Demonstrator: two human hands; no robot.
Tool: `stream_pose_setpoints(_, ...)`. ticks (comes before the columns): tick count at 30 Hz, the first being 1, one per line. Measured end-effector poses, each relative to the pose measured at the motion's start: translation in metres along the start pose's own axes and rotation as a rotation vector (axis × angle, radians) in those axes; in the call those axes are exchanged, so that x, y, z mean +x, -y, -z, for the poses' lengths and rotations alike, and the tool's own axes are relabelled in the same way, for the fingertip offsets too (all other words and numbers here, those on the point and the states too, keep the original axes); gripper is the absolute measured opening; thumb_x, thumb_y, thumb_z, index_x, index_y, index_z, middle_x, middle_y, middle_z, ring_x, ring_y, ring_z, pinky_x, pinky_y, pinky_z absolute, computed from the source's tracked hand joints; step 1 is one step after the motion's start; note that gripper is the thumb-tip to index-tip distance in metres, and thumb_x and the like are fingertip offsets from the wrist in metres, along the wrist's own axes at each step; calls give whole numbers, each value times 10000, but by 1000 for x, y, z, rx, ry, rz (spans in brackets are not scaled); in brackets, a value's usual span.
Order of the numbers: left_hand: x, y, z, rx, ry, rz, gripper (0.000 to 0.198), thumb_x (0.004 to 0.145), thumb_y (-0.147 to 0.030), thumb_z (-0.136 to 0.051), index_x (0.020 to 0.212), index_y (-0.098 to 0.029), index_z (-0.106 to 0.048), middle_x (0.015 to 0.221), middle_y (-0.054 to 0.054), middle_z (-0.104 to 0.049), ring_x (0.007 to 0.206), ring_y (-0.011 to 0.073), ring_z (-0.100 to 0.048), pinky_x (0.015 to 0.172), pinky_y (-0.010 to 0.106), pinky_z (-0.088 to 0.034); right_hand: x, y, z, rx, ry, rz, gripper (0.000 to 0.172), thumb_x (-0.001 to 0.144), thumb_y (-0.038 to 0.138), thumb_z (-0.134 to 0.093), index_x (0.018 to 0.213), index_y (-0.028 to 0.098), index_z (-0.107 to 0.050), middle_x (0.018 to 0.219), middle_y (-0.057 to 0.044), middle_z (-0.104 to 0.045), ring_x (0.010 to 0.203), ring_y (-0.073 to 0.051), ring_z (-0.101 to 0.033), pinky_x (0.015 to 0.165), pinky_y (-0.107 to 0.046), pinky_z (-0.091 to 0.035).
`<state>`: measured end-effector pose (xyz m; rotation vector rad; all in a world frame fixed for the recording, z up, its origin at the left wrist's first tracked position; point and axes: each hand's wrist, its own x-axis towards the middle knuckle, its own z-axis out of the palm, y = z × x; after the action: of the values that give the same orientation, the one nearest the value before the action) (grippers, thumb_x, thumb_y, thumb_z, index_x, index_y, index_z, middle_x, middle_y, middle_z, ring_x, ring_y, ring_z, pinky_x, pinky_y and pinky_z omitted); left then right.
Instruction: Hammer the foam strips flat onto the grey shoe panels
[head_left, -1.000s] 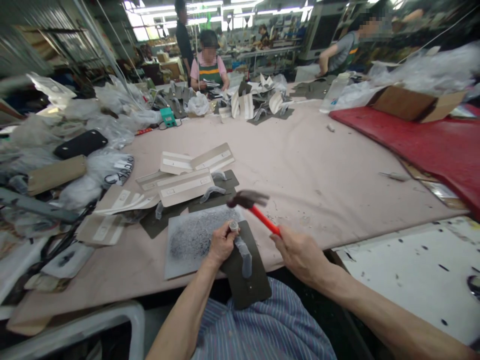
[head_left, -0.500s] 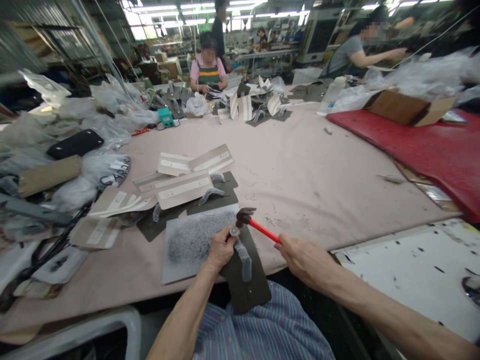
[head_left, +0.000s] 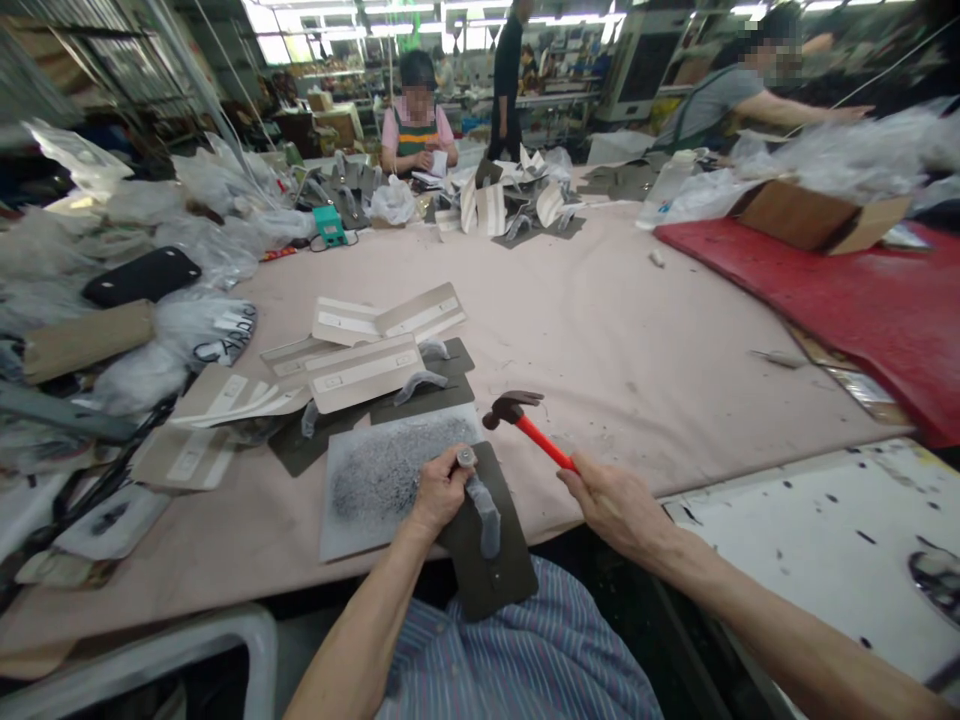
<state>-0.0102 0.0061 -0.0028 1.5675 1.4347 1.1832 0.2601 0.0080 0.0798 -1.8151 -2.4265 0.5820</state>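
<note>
My left hand [head_left: 439,492] is closed round a small metal punch [head_left: 466,457], held upright on a dark olive leather piece [head_left: 491,560] that bears a grey strap. That piece lies partly on a scuffed grey cutting board [head_left: 382,480] at the table's near edge. My right hand [head_left: 611,500] grips the red handle of a hammer [head_left: 525,420]. The dark hammer head hangs a little above and to the right of the punch.
Beige and olive cut pieces [head_left: 367,360] lie stacked beyond the board on the pink table [head_left: 600,330]. Plastic bags [head_left: 187,250] crowd the left side. A red sheet [head_left: 847,290] and cardboard box [head_left: 817,215] sit at the right. Other people work at the far end.
The hammer came down onto the punch half a second ago and has since risen up and to the right. My left hand has kept the punch in place.
</note>
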Motion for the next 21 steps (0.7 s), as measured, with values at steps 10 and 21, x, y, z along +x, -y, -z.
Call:
stream_pose_setpoints(10, 3, 7, -4, -76, -57, 70, 131, 785, -234, -683, 902, -185, -715, 840, 11, -721, 790, 164, -652, 746, 252, -497, 11, 37, -60, 66, -287, 189, 473, 967, 300, -481, 1404, 127, -424, 1307, -188, -541, 1150, -295, -544, 952, -416, -438)
stream_pose_setpoints(21, 5, 2, 25, -400, -418, 191, 261, 779, -361, -743, 901, -140, -678, 891, 66, -742, 858, 176, -707, 848, 285, -548, -2, 97, -85, 253, -44, 130, 432, 952, 249, -430, 1361, 119, -486, 1152, -157, -643, 1003, -272, -652, 856, -396, -515)
